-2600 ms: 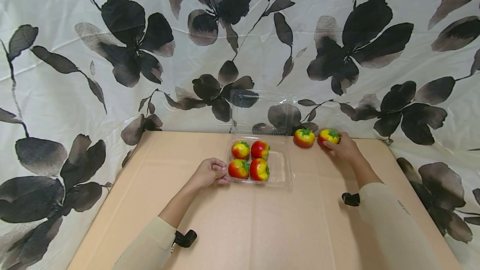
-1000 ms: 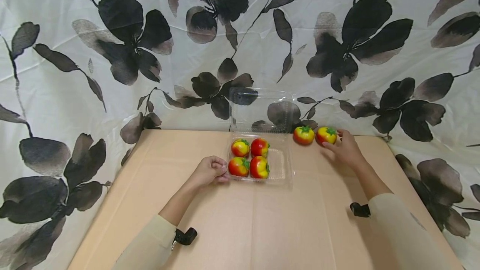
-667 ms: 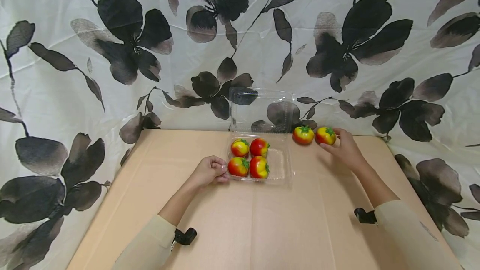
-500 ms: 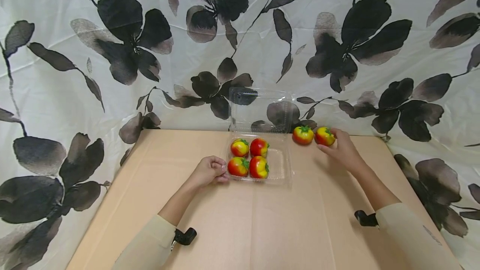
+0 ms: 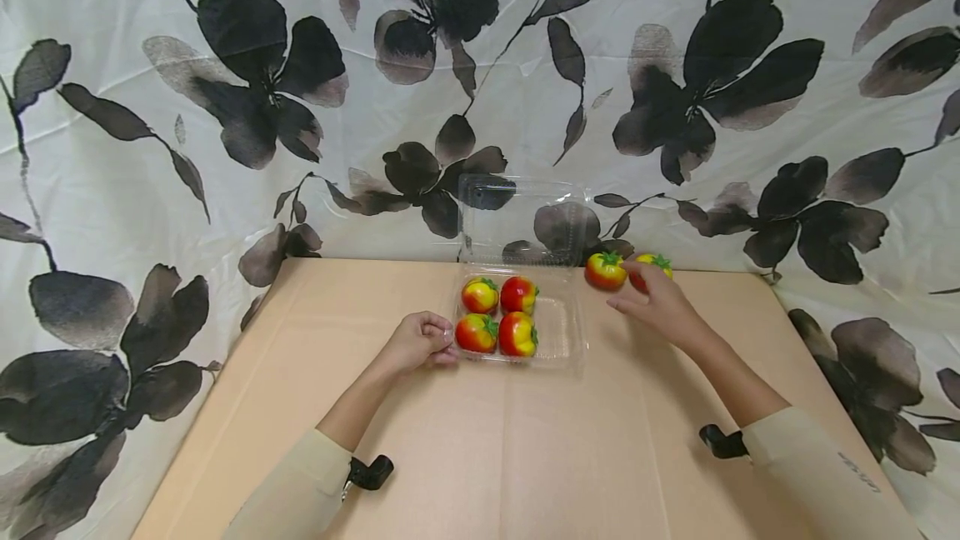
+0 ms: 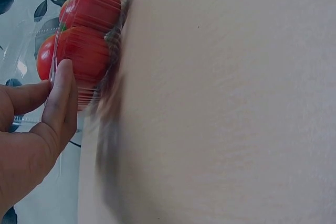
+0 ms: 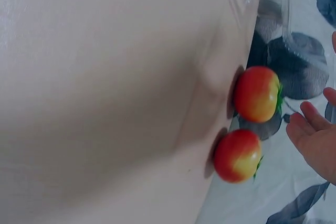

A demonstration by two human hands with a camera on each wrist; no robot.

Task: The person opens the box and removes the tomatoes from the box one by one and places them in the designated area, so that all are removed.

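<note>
A clear plastic clamshell container lies with its lid raised against the cloth. Four is avoided here: several red-and-yellow tomatoes sit in its left part. My left hand pinches the container's left wall between thumb and fingers, as the left wrist view shows at the fingers. To the right of the container stand two more tomatoes, a left one and a right one. My right hand hovers by these two, partly covering the right one in the head view. In the right wrist view its fingers are extended, apart from both tomatoes.
The container's upright lid leans at the table's back edge. Behind hangs a white cloth with dark flowers. A tan tabletop spreads in front, and each wrist bears a black camera.
My right hand has let go of the right tomato and shifted left toward the other one. That right tomato has moved slightly left. My left hand stays at the container.
</note>
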